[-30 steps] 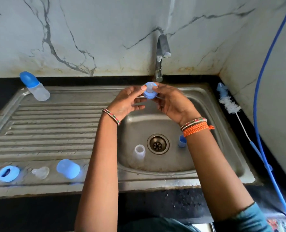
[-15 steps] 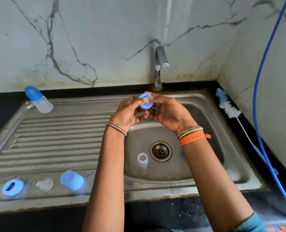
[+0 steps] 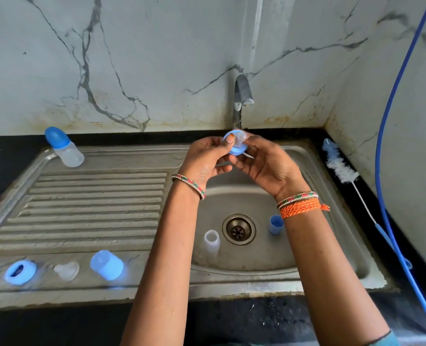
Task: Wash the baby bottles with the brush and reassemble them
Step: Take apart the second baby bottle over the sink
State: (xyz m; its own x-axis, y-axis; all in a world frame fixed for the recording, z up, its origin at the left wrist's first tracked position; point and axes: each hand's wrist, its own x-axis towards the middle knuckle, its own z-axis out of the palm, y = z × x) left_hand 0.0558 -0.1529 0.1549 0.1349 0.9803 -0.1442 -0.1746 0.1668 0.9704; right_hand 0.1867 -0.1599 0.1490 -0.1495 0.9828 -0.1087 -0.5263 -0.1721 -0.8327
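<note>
Lower left of the frame, on the steel drainboard [image 3: 87, 208]: a blue screw ring [image 3: 20, 272], a clear silicone nipple [image 3: 67, 270] and a blue dome cap [image 3: 106, 264]. In the basin there's a clear bottle body [image 3: 212, 240]. Up center, left hand [image 3: 204, 159] and right hand [image 3: 266, 166] fingers pinch a blue collar ring with clear nipple [image 3: 236, 144]. Capped bottle [image 3: 64, 147] sits upper left.

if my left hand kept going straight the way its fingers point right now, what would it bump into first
Probably the blue collar ring with the clear teat, which the left hand already pinches together with the right hand. Beyond that the line seems to lead to the tap, though depth is unclear.
</note>
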